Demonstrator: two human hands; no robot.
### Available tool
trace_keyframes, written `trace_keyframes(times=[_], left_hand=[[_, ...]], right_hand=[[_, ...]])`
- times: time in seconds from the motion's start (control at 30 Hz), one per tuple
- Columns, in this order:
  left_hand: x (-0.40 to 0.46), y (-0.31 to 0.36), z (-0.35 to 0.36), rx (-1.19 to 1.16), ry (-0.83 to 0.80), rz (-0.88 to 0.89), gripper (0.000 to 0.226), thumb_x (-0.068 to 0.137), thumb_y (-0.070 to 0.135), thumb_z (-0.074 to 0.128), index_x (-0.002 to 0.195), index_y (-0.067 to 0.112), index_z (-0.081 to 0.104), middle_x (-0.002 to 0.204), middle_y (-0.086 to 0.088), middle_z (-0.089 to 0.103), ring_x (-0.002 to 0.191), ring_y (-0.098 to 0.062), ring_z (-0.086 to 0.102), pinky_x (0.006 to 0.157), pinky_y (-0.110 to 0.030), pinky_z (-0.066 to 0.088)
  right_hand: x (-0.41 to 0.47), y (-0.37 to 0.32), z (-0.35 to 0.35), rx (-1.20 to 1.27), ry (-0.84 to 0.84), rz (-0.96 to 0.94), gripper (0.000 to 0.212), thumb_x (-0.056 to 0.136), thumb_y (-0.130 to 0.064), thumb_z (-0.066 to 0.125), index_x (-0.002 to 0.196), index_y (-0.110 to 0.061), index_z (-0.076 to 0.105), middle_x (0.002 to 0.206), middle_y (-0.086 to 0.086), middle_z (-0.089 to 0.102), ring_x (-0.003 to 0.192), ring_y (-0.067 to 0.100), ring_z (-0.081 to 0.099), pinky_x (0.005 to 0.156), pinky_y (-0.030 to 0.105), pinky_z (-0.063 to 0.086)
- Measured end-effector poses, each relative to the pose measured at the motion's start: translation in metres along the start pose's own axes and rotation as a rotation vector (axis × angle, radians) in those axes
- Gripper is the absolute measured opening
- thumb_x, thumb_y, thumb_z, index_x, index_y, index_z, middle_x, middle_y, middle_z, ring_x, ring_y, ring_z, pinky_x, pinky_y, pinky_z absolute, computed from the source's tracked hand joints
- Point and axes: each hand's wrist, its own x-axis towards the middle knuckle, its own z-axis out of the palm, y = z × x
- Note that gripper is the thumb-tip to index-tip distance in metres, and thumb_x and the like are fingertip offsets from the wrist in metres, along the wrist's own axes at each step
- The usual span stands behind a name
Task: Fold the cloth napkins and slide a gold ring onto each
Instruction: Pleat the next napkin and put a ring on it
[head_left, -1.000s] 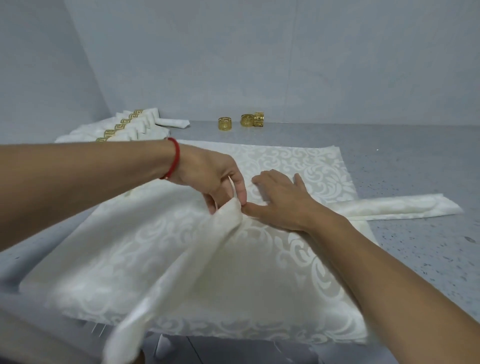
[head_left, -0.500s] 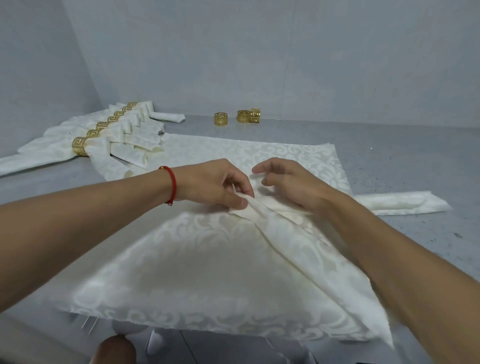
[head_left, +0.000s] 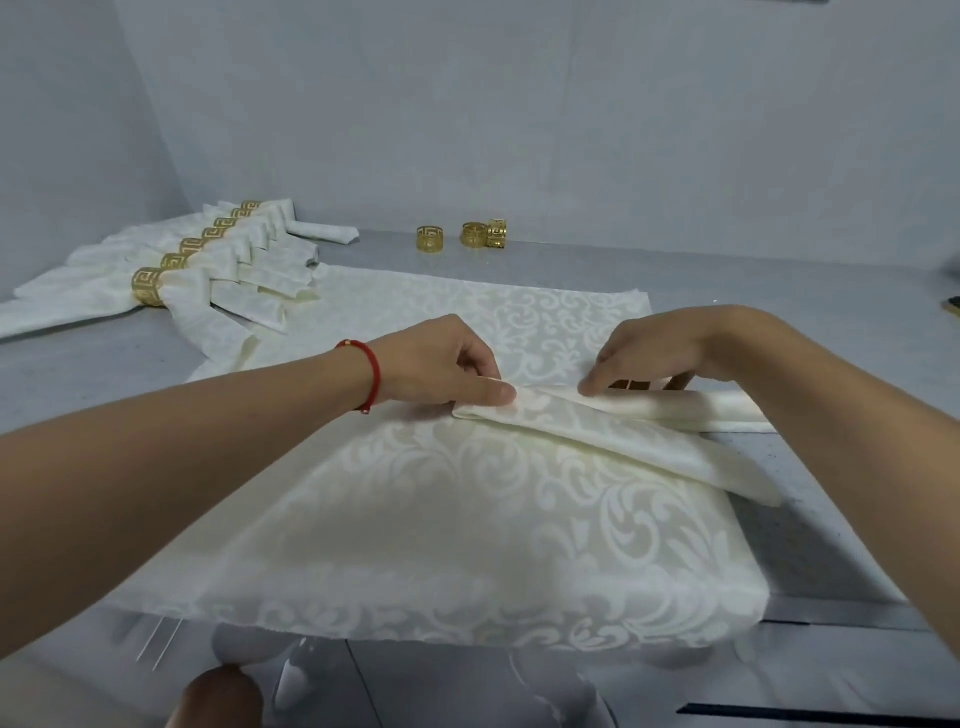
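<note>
A folded cream damask napkin (head_left: 613, 431) lies as a long band on top of a stack of flat napkins (head_left: 441, 545). My left hand (head_left: 441, 369) pinches the band's left tip between thumb and fingers. My right hand (head_left: 670, 343) has curled fingers pressing down on the band further right, where a gold ring (head_left: 631, 385) shows under the palm. Three loose gold rings (head_left: 430, 239) (head_left: 474, 235) (head_left: 497, 233) stand at the back of the table.
A row of several finished napkins with gold rings (head_left: 171, 270) fans out at the back left. One rolled napkin (head_left: 324, 232) lies behind them. The grey table (head_left: 779, 291) meets walls at the back and left. A dark object (head_left: 953, 304) sits at the right edge.
The loose napkin was swung from the left across to the right and laid flat as a narrow band. My hands moved apart along it; my view tilted, bringing the finished row into sight.
</note>
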Motion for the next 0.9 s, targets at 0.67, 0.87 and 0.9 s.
trace_keyframes(times=[0.67,0.87,0.9], left_hand=[[0.019,0.018,0.005,0.306,-0.010,-0.099,0.025,0.081,0.039,0.072,0.083,0.015,0.074,0.066,0.008,0.064,0.066,-0.012,0.059,0.064,-0.024,0.049],[0.021,0.016,0.003,0.310,-0.037,-0.101,0.029,0.082,0.042,0.072,0.086,0.013,0.074,0.072,0.006,0.066,0.069,-0.013,0.059,0.067,-0.026,0.050],[0.021,0.016,0.002,0.308,-0.046,-0.100,0.029,0.082,0.043,0.073,0.086,0.014,0.074,0.073,0.004,0.067,0.070,-0.014,0.059,0.068,-0.027,0.050]], right_hand=[[-0.017,-0.027,-0.023,0.075,-0.266,-0.103,0.043,0.090,0.010,0.044,0.112,-0.007,0.077,0.105,0.016,0.072,0.092,0.024,0.069,0.085,0.033,0.059],[-0.008,-0.011,-0.023,0.042,-0.209,-0.272,0.025,0.093,-0.008,0.073,0.116,-0.017,0.077,0.094,0.008,0.075,0.094,0.023,0.074,0.088,0.037,0.061],[-0.006,-0.011,-0.018,0.054,-0.181,-0.276,0.019,0.093,-0.016,0.075,0.111,-0.016,0.078,0.088,0.006,0.076,0.090,0.021,0.075,0.086,0.036,0.061]])
